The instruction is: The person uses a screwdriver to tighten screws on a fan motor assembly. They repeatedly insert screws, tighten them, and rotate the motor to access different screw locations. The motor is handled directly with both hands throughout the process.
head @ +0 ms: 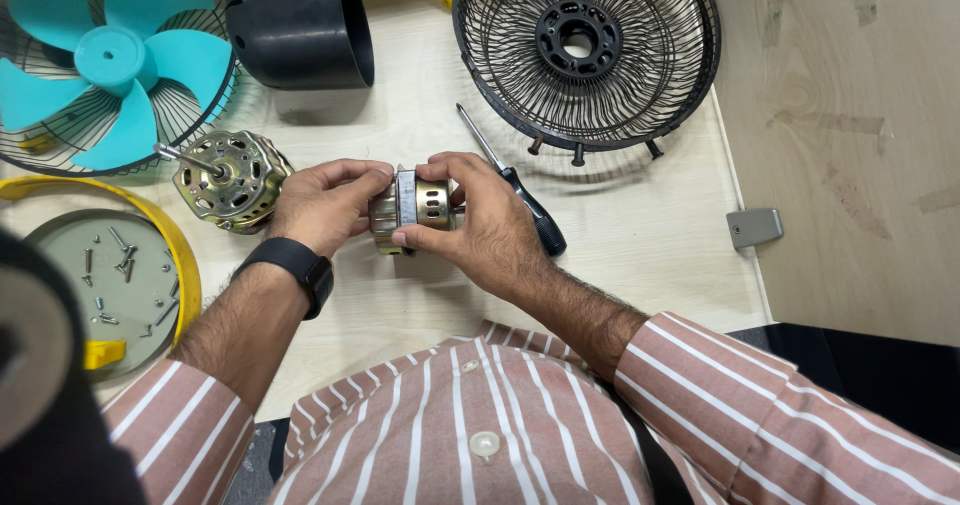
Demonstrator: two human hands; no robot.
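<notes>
I have both hands clamped on a small brass-coloured motor (412, 211) at the middle of the table: my left hand (322, 205) curls its fingers (352, 171) over the motor's left end, and my right hand (482, 227) pinches it between thumb below and fingers above, all closed tight on the metal. At 3 o'clock, touching my right knuckles, a black-handled screwdriver (520, 190) lies slanted, tip toward 11. At 9 o'clock, just beside my left hand, sits a second motor (232, 180) with its shaft pointing toward 10. Open wood runs from 4 to 5 o'clock out to the table's right edge (748, 265), where a grey bracket (754, 227) sits. A black wire guard (586, 53) fills 1 o'clock, a black housing (302, 27) 11, the teal fan blade (108, 61) 10, and a yellow-rimmed dish of screws (120, 280) 8.
</notes>
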